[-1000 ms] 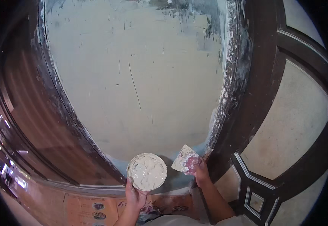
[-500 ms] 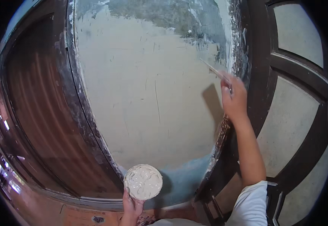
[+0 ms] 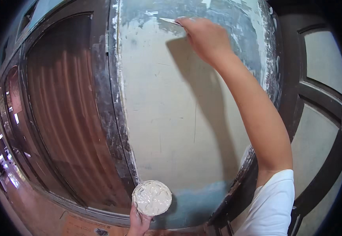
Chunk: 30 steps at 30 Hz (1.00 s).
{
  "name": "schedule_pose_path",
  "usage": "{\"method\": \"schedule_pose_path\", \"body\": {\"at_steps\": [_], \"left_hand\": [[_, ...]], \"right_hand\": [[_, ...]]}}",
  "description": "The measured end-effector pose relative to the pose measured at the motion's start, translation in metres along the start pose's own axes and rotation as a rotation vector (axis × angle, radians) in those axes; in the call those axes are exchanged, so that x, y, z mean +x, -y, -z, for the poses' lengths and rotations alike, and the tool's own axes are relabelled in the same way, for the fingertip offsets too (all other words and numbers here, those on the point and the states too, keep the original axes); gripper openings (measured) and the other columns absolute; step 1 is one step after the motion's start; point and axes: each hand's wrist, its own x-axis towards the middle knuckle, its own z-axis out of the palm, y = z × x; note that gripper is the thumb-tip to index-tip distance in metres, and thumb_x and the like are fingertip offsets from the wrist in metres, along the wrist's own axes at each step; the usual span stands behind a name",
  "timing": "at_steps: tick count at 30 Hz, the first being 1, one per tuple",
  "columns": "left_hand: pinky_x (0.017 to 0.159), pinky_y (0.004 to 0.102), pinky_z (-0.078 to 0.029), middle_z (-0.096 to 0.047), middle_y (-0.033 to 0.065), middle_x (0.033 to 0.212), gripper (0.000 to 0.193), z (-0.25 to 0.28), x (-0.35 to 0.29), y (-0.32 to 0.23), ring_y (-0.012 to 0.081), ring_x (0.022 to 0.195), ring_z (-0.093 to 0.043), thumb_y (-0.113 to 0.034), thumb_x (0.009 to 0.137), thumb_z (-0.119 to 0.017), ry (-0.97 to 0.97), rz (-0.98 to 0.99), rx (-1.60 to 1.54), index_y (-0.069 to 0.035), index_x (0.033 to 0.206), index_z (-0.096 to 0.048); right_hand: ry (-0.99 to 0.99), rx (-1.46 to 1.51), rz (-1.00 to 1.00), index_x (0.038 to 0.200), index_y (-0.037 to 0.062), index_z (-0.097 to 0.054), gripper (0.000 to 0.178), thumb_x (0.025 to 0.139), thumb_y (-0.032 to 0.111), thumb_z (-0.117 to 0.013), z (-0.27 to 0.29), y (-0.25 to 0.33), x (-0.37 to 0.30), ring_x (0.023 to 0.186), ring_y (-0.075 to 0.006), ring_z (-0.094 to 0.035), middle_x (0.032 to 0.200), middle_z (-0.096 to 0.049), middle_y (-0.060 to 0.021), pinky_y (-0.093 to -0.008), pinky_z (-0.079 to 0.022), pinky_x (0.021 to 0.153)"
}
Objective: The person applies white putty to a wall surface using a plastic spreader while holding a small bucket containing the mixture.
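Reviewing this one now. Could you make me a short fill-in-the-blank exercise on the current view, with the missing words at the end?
1. The right hand holds a spreader near the ____ (upper or lower) part of the wall panel.
2. The left hand holds a round tub of pale paste ____ (above or below) the right hand in the picture.
3. The sleeve is ____ in colour.
4. The right arm casts a dark ____ on the panel.

Missing words: upper; below; white; shadow.

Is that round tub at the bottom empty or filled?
Not empty: the round tub holds pale, glossy paste spread across its opening. Its depth is hidden, so I cannot tell exactly how full.
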Motion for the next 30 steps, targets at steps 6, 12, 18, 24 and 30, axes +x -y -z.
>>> {"method": "schedule_pose_path", "body": {"at_steps": [6,12,18,24,30], "left_hand": [[0.108,0.0608,-0.044,-0.039,0.0171,0.156,0.063,0.026,0.003,-0.02,0.0407,0.137,-0.046,-0.047,0.103,-0.04,0.019,-0.013,-0.049,-0.011,0.154,-0.032],[0.113,0.0498,-0.042,-0.043,0.0139,0.154,0.068,0.024,0.001,-0.045,0.033,0.138,-0.046,-0.049,0.101,-0.051,-0.193,-0.04,0.034,-0.011,0.154,-0.033],[0.108,0.0618,-0.043,-0.04,0.0156,0.156,0.064,0.071,0.014,-0.055,0.0405,0.137,-0.046,-0.049,0.103,-0.036,0.009,-0.005,-0.024,-0.012,0.154,-0.031],[0.114,0.049,-0.041,-0.042,0.014,0.154,0.068,0.048,0.011,-0.074,0.0326,0.139,-0.046,-0.047,0.101,-0.051,-0.107,0.059,-0.004,-0.009,0.154,-0.032],[0.117,0.0502,-0.037,-0.041,0.015,0.155,0.066,0.078,0.016,-0.076,0.0335,0.141,-0.042,-0.042,0.102,-0.05,-0.009,0.052,-0.062,-0.008,0.155,-0.03]], "right_hand": [[0.089,-0.178,0.002,0.111,0.0162,-0.067,0.025,0.088,0.01,-0.06,-0.053,0.022,0.018,0.096,-0.0268,-0.067,0.092,-0.072,-0.0065,-0.0433,-0.056,0.071],[-0.013,-0.178,-0.037,0.117,0.0145,-0.07,0.032,0.086,0.012,-0.062,-0.08,0.049,-0.029,0.093,-0.0263,-0.066,0.089,-0.071,-0.0067,-0.0401,-0.055,0.072],[0.047,-0.04,-0.094,0.115,0.02,-0.07,0.033,0.088,0.007,-0.056,-0.025,0.032,-0.02,0.092,-0.0298,-0.066,0.089,-0.07,-0.0078,-0.0436,-0.055,0.071],[0.084,-0.138,-0.248,0.114,0.0191,-0.069,0.03,0.09,0.009,-0.053,-0.045,0.016,-0.004,0.104,-0.0319,-0.063,0.107,-0.07,-0.0077,-0.0462,-0.053,0.084],[0.086,-0.065,-0.086,0.115,0.0192,-0.068,0.034,0.087,0.005,-0.057,-0.029,0.039,-0.038,0.096,-0.0315,-0.065,0.104,-0.07,-0.0063,-0.044,-0.054,0.08]]}}
